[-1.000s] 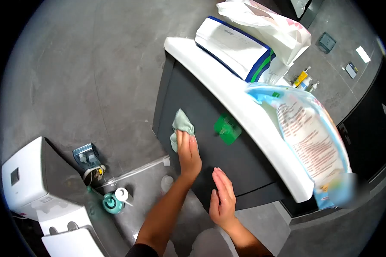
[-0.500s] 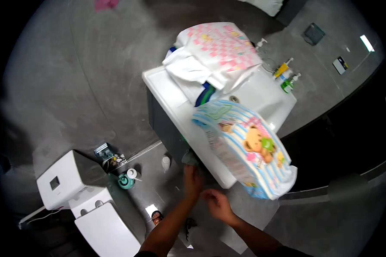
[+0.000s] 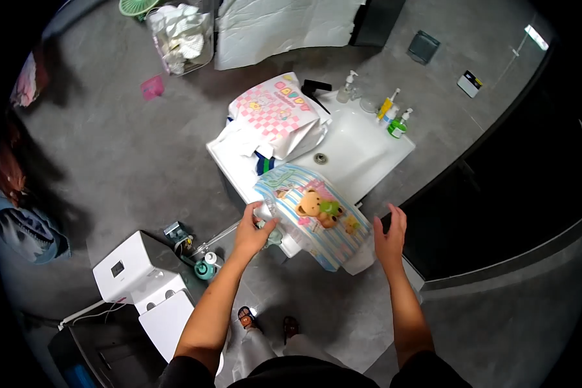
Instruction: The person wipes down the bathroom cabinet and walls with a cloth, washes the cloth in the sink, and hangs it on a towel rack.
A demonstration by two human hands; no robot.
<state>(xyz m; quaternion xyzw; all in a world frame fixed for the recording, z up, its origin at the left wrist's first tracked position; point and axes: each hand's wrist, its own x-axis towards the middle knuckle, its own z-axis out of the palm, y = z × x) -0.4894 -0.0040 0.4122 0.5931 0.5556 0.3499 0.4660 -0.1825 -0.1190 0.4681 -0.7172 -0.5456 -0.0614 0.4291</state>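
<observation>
A blue-and-white striped plastic bag (image 3: 323,223) with a teddy bear print lies flat over the front of the white washbasin (image 3: 362,155). At the bag's left side, my left hand (image 3: 251,234) is open, thumb and fingers apart. Close under that hand is a pale greenish item (image 3: 274,237) that I cannot make out. My right hand (image 3: 390,239) is open beside the bag's right end, its fingers pointing away from me; whether it touches the bag I cannot tell. A second bag, white with pink checks (image 3: 271,107), rests on the basin's left end, over white and blue-green cloth (image 3: 265,161).
Pump bottles (image 3: 399,124) and a yellow tube (image 3: 387,107) line the basin's back rim. A toilet (image 3: 168,317) stands at lower left, with a teal bottle (image 3: 204,269) near it. Farther back is a clear basket of white cloth (image 3: 181,39).
My hands have come apart from near each other below the basin, rising to either side of the bear bag. The view has shifted, showing more of the floor at the back left.
</observation>
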